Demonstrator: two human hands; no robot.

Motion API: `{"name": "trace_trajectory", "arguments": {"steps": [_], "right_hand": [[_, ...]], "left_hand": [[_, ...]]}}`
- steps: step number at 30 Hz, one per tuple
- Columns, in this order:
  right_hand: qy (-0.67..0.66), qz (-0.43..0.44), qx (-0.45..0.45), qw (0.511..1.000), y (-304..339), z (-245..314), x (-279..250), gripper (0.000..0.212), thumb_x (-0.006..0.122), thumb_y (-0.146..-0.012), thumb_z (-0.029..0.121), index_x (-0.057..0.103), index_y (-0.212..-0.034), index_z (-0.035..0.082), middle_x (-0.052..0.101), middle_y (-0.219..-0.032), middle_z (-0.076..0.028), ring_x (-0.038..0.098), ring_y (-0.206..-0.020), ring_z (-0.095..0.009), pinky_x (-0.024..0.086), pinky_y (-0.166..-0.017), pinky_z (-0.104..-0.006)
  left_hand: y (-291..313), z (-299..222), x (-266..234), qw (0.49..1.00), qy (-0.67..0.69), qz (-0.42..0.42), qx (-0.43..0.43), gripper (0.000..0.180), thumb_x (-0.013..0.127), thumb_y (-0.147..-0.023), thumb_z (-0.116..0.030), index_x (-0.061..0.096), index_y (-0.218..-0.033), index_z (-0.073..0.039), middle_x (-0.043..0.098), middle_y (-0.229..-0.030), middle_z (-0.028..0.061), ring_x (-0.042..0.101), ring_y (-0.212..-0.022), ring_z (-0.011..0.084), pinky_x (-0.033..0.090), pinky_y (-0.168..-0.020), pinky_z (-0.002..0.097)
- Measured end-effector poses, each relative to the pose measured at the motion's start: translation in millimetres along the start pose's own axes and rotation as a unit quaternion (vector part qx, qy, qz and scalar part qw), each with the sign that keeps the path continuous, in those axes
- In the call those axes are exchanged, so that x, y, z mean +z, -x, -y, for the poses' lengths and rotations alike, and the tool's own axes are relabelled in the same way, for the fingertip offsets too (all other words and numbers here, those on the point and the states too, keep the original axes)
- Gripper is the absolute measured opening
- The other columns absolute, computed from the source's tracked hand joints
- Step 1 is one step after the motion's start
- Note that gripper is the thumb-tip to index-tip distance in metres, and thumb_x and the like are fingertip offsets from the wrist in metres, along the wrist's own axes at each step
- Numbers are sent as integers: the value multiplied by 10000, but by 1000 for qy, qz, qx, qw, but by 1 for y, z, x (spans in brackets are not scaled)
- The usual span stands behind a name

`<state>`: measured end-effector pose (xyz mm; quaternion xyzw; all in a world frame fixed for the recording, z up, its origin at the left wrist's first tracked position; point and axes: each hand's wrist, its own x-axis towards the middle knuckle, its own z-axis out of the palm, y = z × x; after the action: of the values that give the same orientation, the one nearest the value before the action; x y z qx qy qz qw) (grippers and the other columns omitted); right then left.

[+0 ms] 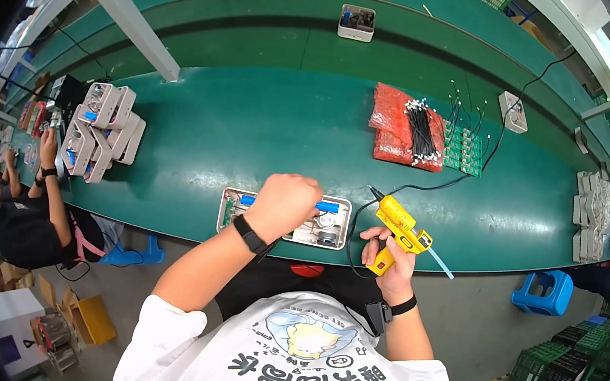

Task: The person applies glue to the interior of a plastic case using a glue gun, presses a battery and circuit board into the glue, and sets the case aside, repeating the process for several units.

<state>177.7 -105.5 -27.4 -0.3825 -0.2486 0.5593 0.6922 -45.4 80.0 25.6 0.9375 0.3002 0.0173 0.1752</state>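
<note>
In front of me on the bench lies an open white plastic housing (340, 229) with wires, a small green board and a round dark part inside. Blue cylindrical batteries (328, 207) show on both sides of my left hand (283, 201), which reaches over the housing with its fingers curled down onto the blue; the hand covers the middle, so I cannot see whether it is one long pack or two. My right hand (393, 262) grips the handle of a yellow glue gun (403, 229). Its nozzle points up and left, just right of the housing, and a pale glue stick (441, 263) sticks out behind.
Red bubble-wrap bags (393, 125) with a bundle of black wires (422, 132) lie beyond, beside green circuit boards (464, 149). A black cable (439, 186) crosses the bench. White housings (103, 131) are stacked at left, more (589, 218) at right. Co-workers sit at both sides.
</note>
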Motion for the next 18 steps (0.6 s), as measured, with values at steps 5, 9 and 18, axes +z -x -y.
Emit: {"name": "trace_trajectory", "arguments": {"steps": [5,9,18], "right_hand": [[73,4,48,996,3,27,5,298,619,-1098,206,665,-1309,1,779,-1148,-220,678,-707,-167,585,-675,-319],[212,30,153,965,-5,47,24,288,643,-1117,231,687,-1285,1,782,-995,-139,665,-647,-126,557,-600,-274],[479,62,243,841,-26,34,68,350,653,-1119,299,748,-1325,32,782,-901,-56,694,-705,-102,546,-612,-285]], "left_hand": [[12,-3,6,989,54,-132,37,188,866,-916,-223,799,-1000,-69,817,-1048,79,769,-903,329,617,-802,465],[28,-9,19,954,135,-261,-54,222,848,-960,-222,758,-1082,-60,806,-978,107,753,-847,339,590,-765,475],[29,-8,42,952,103,-276,-84,261,776,-1040,-189,661,-1227,-47,768,-883,128,724,-765,342,541,-728,459]]}}
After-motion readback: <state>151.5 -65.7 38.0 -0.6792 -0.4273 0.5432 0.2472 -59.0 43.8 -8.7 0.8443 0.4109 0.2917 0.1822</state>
